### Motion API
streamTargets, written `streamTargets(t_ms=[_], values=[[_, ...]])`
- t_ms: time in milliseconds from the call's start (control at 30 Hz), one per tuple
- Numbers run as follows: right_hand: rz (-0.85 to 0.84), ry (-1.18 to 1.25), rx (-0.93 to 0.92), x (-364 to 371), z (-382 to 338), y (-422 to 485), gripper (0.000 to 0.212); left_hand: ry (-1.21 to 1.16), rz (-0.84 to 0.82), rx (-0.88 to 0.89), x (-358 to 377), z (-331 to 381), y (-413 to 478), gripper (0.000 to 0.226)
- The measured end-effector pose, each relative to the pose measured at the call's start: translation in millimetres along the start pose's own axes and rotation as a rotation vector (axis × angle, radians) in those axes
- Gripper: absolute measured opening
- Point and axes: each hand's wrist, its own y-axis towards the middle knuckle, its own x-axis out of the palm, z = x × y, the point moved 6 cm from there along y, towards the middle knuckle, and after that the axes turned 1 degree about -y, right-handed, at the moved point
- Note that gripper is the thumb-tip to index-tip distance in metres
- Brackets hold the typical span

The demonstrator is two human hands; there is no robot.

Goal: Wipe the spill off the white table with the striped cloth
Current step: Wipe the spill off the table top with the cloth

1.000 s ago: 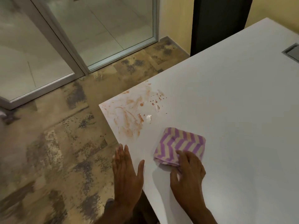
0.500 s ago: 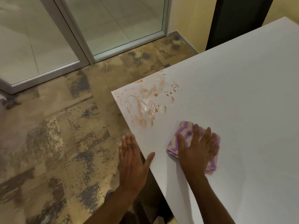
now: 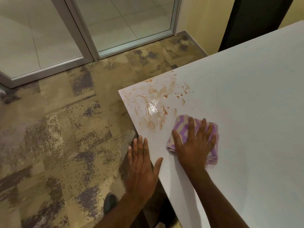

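Observation:
An orange-brown smeared spill with wet glints and small droplets covers the near left corner of the white table. A folded purple and cream striped cloth lies just right of and below the spill. My right hand presses flat on the cloth with fingers spread, covering most of it. My left hand lies flat and open at the table's left edge, thumb on the top, fingers over the edge, holding nothing.
Mottled brown and grey carpet lies left of the table. Glass doors with metal frames stand at the back. A dark panel rises behind the table against a yellow wall. A dark shoe shows near the table's edge.
My right hand went from gripping the cloth's near edge to pressing flat on top of it. The cloth has slid closer to the spill. The left hand stays at the table edge.

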Motion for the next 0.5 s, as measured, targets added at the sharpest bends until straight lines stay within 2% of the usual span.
streamTargets(t_ms=[133,367,500], values=[[0.003,-0.033,0.033,-5.5,9.9,-20.5,0.083,-0.008,-0.001,-0.028,1.0,-3.2,0.2,0.089],[-0.022,-0.029,-0.217,6.8,-57.7,-13.7,0.090,0.042,-0.017,-0.087,-3.8,-9.3,2.6,0.102],[0.005,0.038,-0.237,12.3,-70.5,9.4,0.079,0.031,-0.015,-0.109,-2.4,-10.7,3.2,0.105]])
